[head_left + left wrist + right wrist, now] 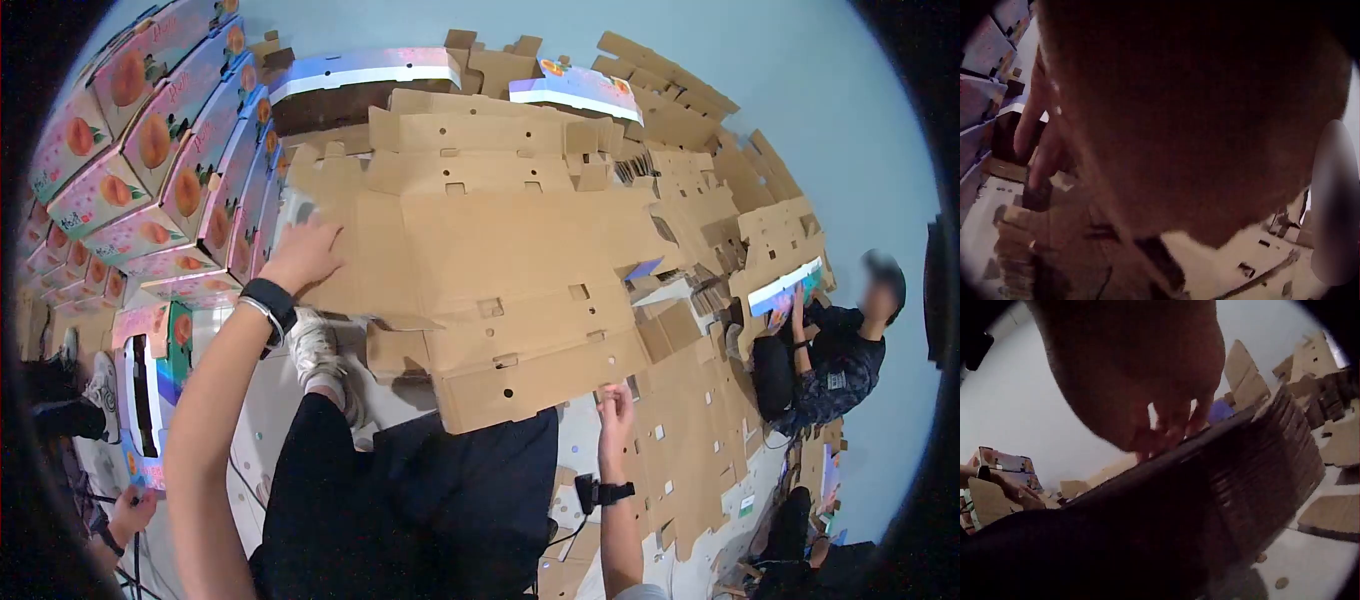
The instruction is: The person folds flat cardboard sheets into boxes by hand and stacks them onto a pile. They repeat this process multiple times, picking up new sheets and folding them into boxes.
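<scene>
Before a blue wall (800, 90), the flat cardboard blank (520, 235) lay centrally, probably light, stiff, crease-prone, best held by its edges, the left grip (304, 255) loosely spread at left, the right grip (617, 408) pinching its near edge.

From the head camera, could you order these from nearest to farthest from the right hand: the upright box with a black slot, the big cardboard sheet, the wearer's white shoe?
1. Big cardboard sheet: right at the fingertips of the right hand.
2. White shoe: off to the left, beside the sheet.
3. Upright box: farthest, near the left edge.
</scene>
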